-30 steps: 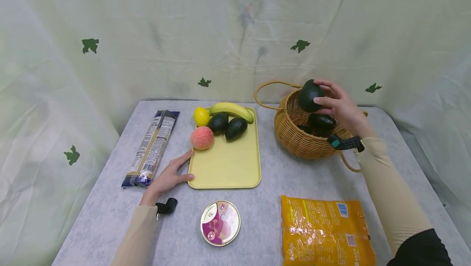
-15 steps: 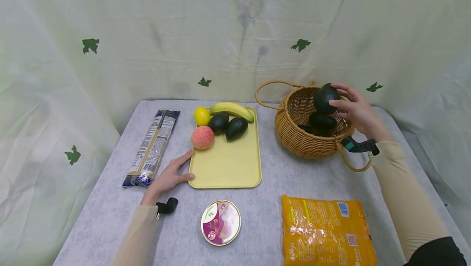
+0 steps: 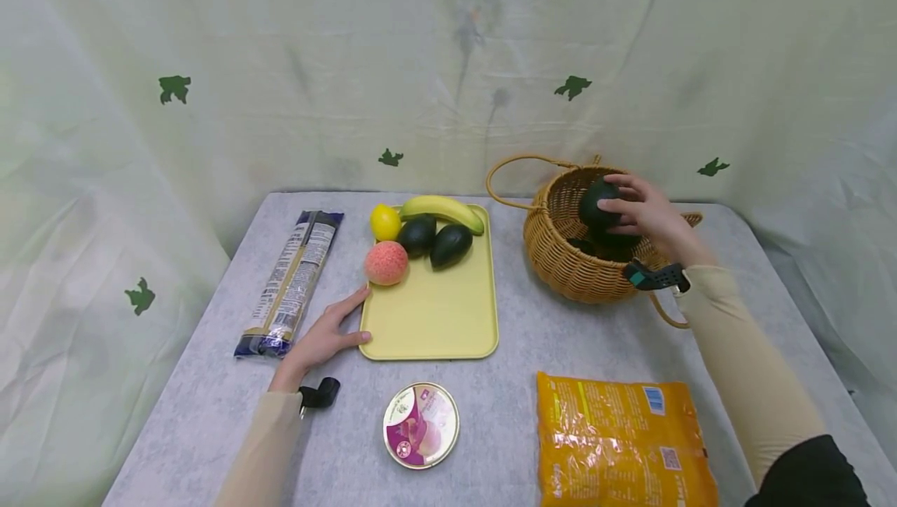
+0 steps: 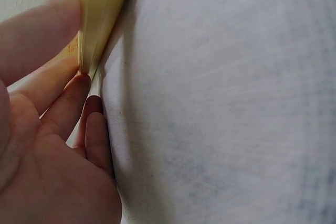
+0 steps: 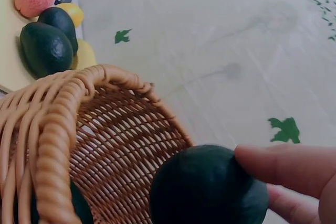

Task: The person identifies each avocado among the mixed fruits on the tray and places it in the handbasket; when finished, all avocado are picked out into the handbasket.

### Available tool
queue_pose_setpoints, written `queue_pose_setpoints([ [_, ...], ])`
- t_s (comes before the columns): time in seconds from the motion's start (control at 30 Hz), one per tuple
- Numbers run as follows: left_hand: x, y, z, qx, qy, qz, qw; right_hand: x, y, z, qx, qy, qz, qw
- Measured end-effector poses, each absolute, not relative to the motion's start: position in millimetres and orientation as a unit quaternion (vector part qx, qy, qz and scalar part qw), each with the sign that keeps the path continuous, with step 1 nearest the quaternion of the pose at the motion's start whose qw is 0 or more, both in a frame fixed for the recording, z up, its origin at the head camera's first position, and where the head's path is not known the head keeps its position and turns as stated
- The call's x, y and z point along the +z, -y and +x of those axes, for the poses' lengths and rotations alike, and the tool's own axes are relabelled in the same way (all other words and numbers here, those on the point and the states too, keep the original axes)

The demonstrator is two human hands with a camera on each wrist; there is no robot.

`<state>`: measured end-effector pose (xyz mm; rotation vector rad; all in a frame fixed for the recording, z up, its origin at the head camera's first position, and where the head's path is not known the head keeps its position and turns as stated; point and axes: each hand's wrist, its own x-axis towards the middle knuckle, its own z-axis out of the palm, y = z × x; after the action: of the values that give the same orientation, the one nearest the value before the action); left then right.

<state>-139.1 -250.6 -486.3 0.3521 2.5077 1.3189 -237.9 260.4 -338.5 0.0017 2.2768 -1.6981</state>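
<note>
My right hand (image 3: 648,215) grips a dark green avocado (image 3: 597,205) between thumb and fingers, just inside the mouth of a wicker basket (image 3: 575,281). Beneath it another avocado (image 3: 617,242) lies in the basket, partly hidden by the hand. In the right wrist view the gripped avocado (image 5: 207,187) hangs in front of the woven wall. My left hand (image 3: 322,342) rests on the table with thumb and fingers spread against the left side of a yellow tray (image 3: 434,328). In the left wrist view straight fingertips meet the tray's rim (image 4: 100,19).
On the tray lie a banana (image 3: 444,211), a lemon (image 3: 385,222), a peach (image 3: 385,262) and two avocados (image 3: 451,246). A long blue-and-clear packet (image 3: 290,281) lies to the left. Nearer are a round tin (image 3: 420,425) and an orange bag (image 3: 624,445).
My right hand moved the avocado right over the basket, then back left and down into its mouth. The basket's right handle swung with the arm. My left hand and the tray stay put.
</note>
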Motion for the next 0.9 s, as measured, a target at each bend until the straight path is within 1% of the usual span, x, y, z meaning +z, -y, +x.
queue_pose_setpoints([
  [0.23,-487.0,250.0,-138.2,0.462,-0.867,0.12,0.144,-342.1,-248.0,-242.4,-0.583,-0.798,0.017,0.153],
  [0.47,-487.5,250.5,-138.5,0.457,-0.87,0.121,0.143,-342.0,-244.3,-240.2,-0.589,-0.792,0.0,0.16],
  [0.77,-487.0,250.8,-139.5,0.449,-0.873,0.123,0.146,-340.8,-242.1,-235.0,-0.658,-0.743,-0.032,0.118],
  [0.9,-487.1,251.3,-139.4,0.45,-0.872,0.123,0.148,-338.1,-235.4,-234.5,-0.705,-0.697,-0.053,0.117],
])
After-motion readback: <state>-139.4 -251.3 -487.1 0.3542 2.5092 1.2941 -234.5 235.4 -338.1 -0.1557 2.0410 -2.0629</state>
